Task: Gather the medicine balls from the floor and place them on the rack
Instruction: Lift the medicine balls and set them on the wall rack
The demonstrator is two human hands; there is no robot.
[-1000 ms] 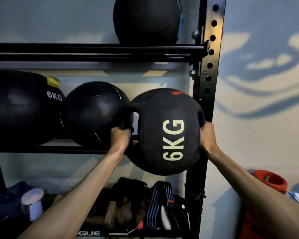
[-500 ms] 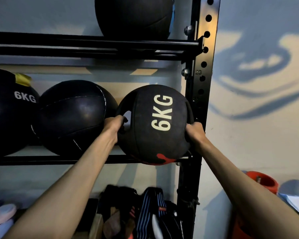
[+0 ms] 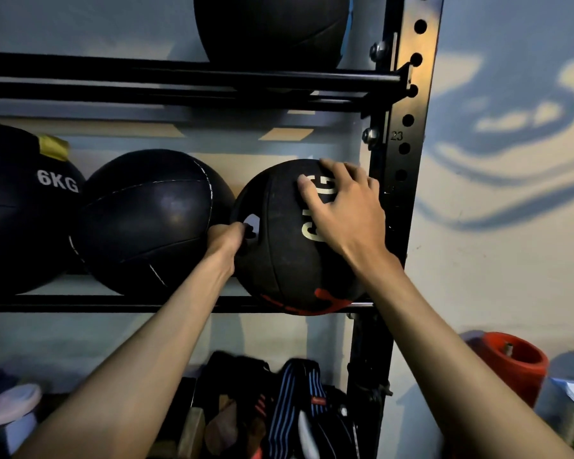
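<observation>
Betw. stitched ball (image 3: 153,223) & upright (image 3: 395,154): L hand (image 3: 227,236) grips handled ball (image 3: 279,260); R hand (image 3: 345,210) splayed, prob. pressing.

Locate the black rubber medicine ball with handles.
Head view: the handled ball sits right-end on the black metal rack's middle shelf, between a black stitched ball and the upright.

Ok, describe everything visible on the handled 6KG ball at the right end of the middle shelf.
The handled ball is black, matte, rubbery-looking, with a seam, pale 6KG lettering partly covered, and a red mark low down. It sits on the rail between the upright and a stitched ball. The left-hand grip curls round its cut-out handle; the right-hand grip lies spread on its front.
</observation>
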